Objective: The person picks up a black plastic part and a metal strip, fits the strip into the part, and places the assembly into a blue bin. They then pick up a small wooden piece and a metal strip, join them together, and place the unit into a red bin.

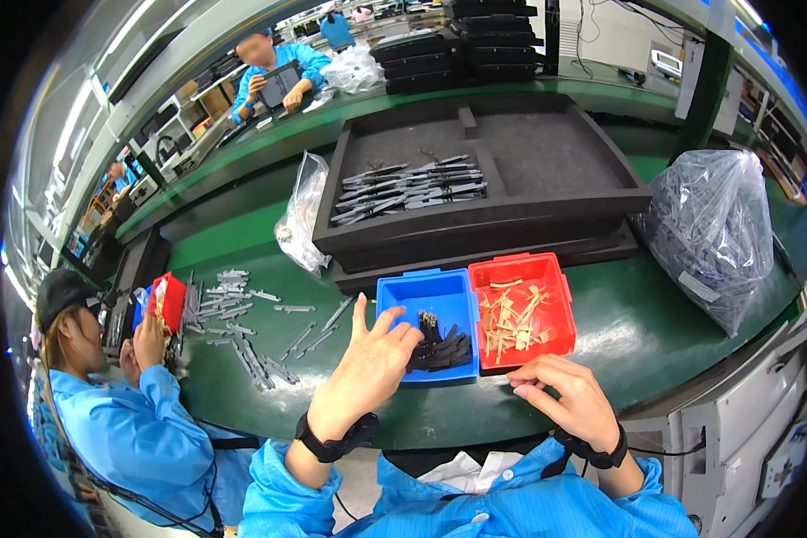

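My left hand [368,363] is at the left wall of a blue bin [426,291], its fingers apart and the fingertips over the bin. Nothing shows in that hand. Small black parts [444,351] with thin golden ends lie in the bin. Beside it stands a red bin [560,309] with strips of cream-coloured paper or tape [516,323] inside. Just in front of the red bin is my right hand [565,392], fingers curled and pressed together; whatever they hold, if anything, is too small to make out. Both wrists wear black bands.
Grey narrow strips [251,354] lie scattered on the green table [394,430] at left. Behind the bins, a large black foam tray [403,235] holds several more strips. A clear bag [713,238] stands at right. A co-worker [134,421] sits at left; another [282,76] works across.
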Tool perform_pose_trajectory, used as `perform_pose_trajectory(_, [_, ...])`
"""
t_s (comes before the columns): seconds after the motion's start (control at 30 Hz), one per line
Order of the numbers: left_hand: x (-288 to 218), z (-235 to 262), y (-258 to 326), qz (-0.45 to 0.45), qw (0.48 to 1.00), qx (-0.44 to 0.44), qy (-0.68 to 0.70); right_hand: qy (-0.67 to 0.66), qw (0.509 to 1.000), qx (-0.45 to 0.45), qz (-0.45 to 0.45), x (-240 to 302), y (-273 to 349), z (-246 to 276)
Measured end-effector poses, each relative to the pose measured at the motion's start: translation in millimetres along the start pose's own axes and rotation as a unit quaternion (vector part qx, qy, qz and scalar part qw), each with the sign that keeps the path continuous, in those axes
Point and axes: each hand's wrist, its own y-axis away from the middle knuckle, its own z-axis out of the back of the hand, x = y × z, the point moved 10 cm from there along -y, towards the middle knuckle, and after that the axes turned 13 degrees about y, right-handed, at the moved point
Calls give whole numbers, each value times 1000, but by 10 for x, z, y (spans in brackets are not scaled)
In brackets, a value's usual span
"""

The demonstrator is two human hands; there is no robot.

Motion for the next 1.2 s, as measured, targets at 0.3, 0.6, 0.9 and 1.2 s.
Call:
perform_pose_trajectory(0.3, [-63,-111,-104,-35,989,48,-134,-20,1000,-11,-11,-34,32,40])
perform_pose_trajectory(0.6, [33,142,-20,-7,997,-70,40,-30,999,-4,-12,-39,38,61])
perform_pose_trajectory(0.9, [38,248,53,43,983,-142,104,-50,999,1,4,50,-10,1])
perform_pose_trajectory(1.2, [-301,477,49,55,912,-209,349,-180,981,-71,-25,205,-219,15])
